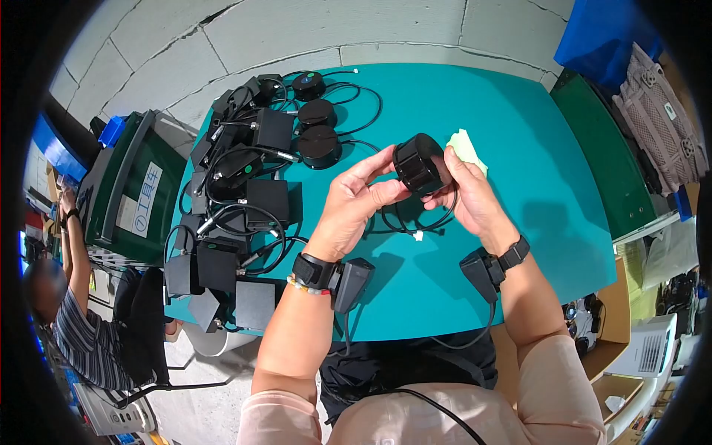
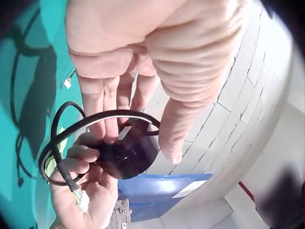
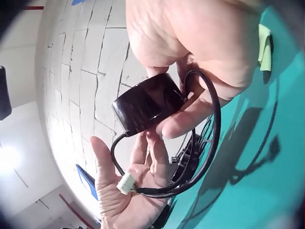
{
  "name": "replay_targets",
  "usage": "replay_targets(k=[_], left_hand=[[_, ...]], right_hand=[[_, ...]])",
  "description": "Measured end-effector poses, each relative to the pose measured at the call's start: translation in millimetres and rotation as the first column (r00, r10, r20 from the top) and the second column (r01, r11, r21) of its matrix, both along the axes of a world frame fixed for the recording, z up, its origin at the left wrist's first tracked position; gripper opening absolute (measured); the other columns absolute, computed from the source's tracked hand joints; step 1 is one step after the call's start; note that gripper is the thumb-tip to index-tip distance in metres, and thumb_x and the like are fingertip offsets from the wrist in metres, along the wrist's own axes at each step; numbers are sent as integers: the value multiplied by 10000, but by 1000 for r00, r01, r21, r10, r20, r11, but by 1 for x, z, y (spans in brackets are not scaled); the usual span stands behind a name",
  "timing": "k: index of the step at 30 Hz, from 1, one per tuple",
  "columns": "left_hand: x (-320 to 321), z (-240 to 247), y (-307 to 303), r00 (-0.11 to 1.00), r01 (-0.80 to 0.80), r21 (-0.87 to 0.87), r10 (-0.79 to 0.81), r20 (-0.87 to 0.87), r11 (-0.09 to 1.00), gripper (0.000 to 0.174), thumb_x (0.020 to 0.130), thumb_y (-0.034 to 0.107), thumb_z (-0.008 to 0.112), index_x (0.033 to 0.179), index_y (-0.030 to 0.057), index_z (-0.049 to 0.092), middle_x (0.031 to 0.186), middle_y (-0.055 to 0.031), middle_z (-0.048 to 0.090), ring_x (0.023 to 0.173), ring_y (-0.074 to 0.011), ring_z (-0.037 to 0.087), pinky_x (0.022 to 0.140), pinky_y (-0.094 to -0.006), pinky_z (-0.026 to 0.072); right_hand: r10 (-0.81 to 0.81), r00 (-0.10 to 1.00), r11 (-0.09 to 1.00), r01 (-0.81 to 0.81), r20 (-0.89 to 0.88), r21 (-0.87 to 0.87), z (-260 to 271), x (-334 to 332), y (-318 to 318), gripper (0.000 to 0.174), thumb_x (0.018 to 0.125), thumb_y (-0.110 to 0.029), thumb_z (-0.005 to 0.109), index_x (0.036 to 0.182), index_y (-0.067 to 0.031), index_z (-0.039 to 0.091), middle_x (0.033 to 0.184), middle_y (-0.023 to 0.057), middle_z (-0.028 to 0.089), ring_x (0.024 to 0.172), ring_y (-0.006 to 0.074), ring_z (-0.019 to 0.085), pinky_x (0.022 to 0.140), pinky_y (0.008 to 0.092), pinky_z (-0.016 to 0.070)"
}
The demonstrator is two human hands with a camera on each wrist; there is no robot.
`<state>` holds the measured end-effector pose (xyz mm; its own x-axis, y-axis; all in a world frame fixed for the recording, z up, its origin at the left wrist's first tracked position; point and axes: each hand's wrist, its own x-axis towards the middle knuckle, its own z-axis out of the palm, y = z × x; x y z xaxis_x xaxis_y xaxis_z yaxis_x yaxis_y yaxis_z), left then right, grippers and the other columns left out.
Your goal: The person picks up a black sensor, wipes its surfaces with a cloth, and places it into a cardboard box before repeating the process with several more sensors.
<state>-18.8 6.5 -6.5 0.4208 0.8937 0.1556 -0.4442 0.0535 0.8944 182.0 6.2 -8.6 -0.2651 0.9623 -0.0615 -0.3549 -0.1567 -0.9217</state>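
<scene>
A round black device (image 1: 421,165) is held up over the green table between both hands. The left hand (image 1: 354,196) has its thumb and fingers around the device's left side. At its other side, the right hand (image 1: 476,199) grips it with thumb and fingers. A black cable (image 2: 107,114) loops from the device in the left wrist view and ends in a white connector (image 2: 82,200). In the right wrist view the glossy black housing (image 3: 148,104) is tilted, with the white connector (image 3: 126,183) hanging in front of the left palm.
Black boxes (image 1: 216,267) with tangled cables fill the table's left side. Several round black devices (image 1: 319,147) sit at the back left. A yellow-green cloth (image 1: 467,150) lies behind the right hand. Another person (image 1: 89,326) sits at far left. A green cabinet (image 1: 137,185) stands beside the table.
</scene>
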Motion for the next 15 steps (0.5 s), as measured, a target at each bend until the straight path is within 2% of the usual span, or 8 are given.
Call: replay_targets(k=[4,6,7,9,10,11,13,15], left_hand=[[2,0,0,1000,-3,-18,4,13,1000,607,847,211,636,1334,-20,357,1183,-128,530,1033,-204,578,879,-334,489],[1,-2,0,999,-49,-88,48,-23,995,572,852,208,627,1311,-24,375,1097,-108,570,948,-182,609,804,-321,526],[1,0,-1,999,-45,-85,43,-26,995,572,852,208,627,1311,-24,375,1097,-108,570,948,-182,609,804,-321,526],[4,6,-4,974,-30,-149,-4,-225,988,526,852,192,620,1279,-21,398,1053,-91,587,853,-157,629,707,-299,556],[5,4,-4,992,-42,-212,15,-128,976,482,852,195,622,1236,-19,424,1009,-95,592,819,-165,634,673,-277,567],[4,4,-3,991,-41,-212,14,-130,977,482,852,195,622,1236,-19,424,1009,-95,592,819,-165,634,673,-277,567],[2,3,0,995,-7,-291,37,96,957,387,871,245,572,1159,-9,521,995,-112,627,805,-175,646,661,-262,563],[-1,-2,3,991,-22,-289,59,120,957,362,878,263,551,1120,-7,554,983,-126,638,852,-200,642,716,-286,556]], right_hand=[[-31,999,999,30,41,28,-4,-1,1,500,924,-460,436,1093,-4,550,895,83,631,670,144,616,550,256,540],[-52,996,997,48,76,54,-2,-4,-1,504,926,-461,429,1112,-8,547,903,81,627,683,145,616,545,251,536],[-79,989,991,64,123,120,2,-8,-4,506,932,-455,420,1146,-11,532,923,79,621,700,144,611,551,251,532],[-117,979,979,86,165,184,3,-12,-7,509,938,-448,410,1180,-13,517,943,77,615,716,142,606,557,251,529],[-97,986,982,73,133,172,3,-13,-8,505,947,-434,399,1207,-13,498,959,75,609,725,138,600,567,252,526],[-75,992,985,58,101,160,3,-14,-8,503,955,-420,388,1235,-13,479,974,74,603,733,135,593,577,253,523],[-94,989,987,78,112,141,6,-9,-8,442,965,-342,405,1255,-14,461,989,74,601,737,130,584,610,255,509],[-198,955,969,156,222,194,6,-2,-5,391,962,-267,428,1271,-28,453,992,71,605,776,128,578,644,252,487]])
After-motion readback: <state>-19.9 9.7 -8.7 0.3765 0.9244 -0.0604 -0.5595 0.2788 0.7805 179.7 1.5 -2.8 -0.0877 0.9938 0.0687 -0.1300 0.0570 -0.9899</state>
